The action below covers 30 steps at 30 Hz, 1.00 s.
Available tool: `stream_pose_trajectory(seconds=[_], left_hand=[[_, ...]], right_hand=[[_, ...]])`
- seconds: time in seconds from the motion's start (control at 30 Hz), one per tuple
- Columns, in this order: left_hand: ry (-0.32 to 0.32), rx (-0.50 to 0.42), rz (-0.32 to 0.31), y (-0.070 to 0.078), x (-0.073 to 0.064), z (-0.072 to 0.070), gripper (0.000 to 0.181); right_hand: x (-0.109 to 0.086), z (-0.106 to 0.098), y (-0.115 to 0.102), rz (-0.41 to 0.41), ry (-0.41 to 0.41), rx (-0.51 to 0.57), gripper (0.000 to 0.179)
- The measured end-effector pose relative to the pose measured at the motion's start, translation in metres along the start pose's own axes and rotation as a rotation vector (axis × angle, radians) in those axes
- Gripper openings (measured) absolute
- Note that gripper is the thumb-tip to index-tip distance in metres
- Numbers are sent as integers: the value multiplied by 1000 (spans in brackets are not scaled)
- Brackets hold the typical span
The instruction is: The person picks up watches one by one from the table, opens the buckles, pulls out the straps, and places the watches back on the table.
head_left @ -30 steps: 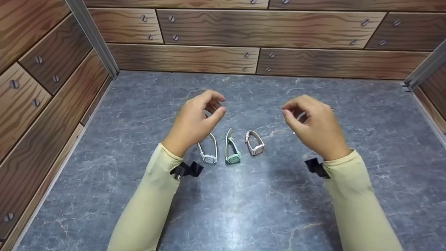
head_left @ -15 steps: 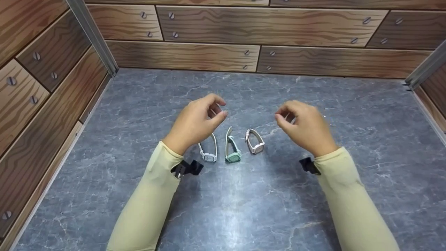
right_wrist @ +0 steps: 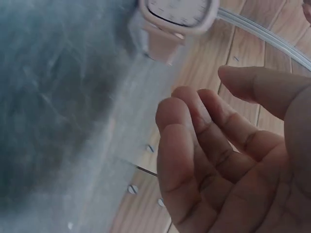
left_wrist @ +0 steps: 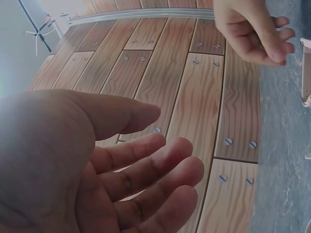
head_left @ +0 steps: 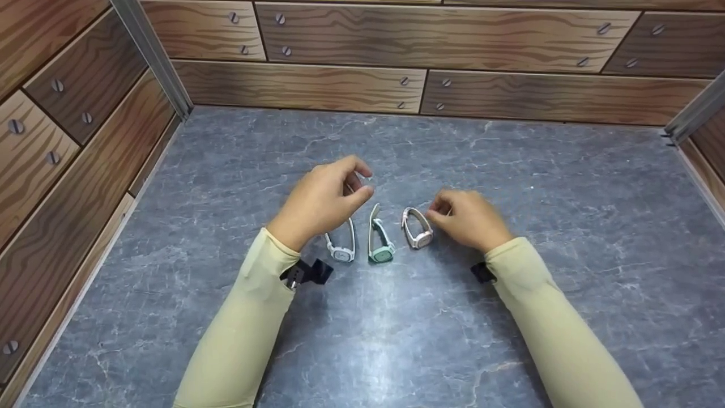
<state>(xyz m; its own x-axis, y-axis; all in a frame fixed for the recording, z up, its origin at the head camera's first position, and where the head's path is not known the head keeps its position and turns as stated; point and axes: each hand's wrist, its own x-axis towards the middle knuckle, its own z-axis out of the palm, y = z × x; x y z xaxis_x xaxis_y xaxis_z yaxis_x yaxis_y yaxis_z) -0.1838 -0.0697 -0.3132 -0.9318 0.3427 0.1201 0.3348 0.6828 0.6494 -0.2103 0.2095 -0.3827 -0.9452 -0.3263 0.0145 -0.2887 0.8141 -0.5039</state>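
Note:
Three wristwatches stand in a row on the table. The pink one (head_left: 422, 239), with its strap fastened in a loop, is at the right; its pale dial shows large in the right wrist view. A green watch (head_left: 382, 254) is in the middle with one strap end sticking up. At the left, the white watch (head_left: 343, 254) is partly covered by the left hand. My right hand (head_left: 471, 220) is beside the pink watch, fingers loosely bent, holding nothing. Above the white watch hovers my left hand (head_left: 320, 198), relaxed, with a gap between thumb and fingers (left_wrist: 170, 165).
The grey marbled table (head_left: 362, 340) is bounded at the back by a wood-patterned wall (head_left: 340, 88) and at the left by another (head_left: 79, 141). Metal posts (head_left: 153, 56) stand at the corners. Each wrist wears a black camera (head_left: 322, 272).
My right hand has moved left and toward the front, down to the pink watch. The left hand has shifted only slightly. The watches stay in place on the table.

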Motion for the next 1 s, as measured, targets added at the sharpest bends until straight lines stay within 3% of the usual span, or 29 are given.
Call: stream_pose_trajectory(seconds=[0.43,0.73,0.87,1.0], left_hand=[[-59,32,-17,0,-1,3,28],[-78,29,-26,0,-1,4,29],[-80,29,-27,0,-1,4,29],[-83,31,-30,0,0,3,30]], right_hand=[[2,10,4,33,-93,-10,24],[4,13,7,93,-193,142,21],[5,13,8,83,-179,160,15],[5,8,6,41,-114,154,13]])
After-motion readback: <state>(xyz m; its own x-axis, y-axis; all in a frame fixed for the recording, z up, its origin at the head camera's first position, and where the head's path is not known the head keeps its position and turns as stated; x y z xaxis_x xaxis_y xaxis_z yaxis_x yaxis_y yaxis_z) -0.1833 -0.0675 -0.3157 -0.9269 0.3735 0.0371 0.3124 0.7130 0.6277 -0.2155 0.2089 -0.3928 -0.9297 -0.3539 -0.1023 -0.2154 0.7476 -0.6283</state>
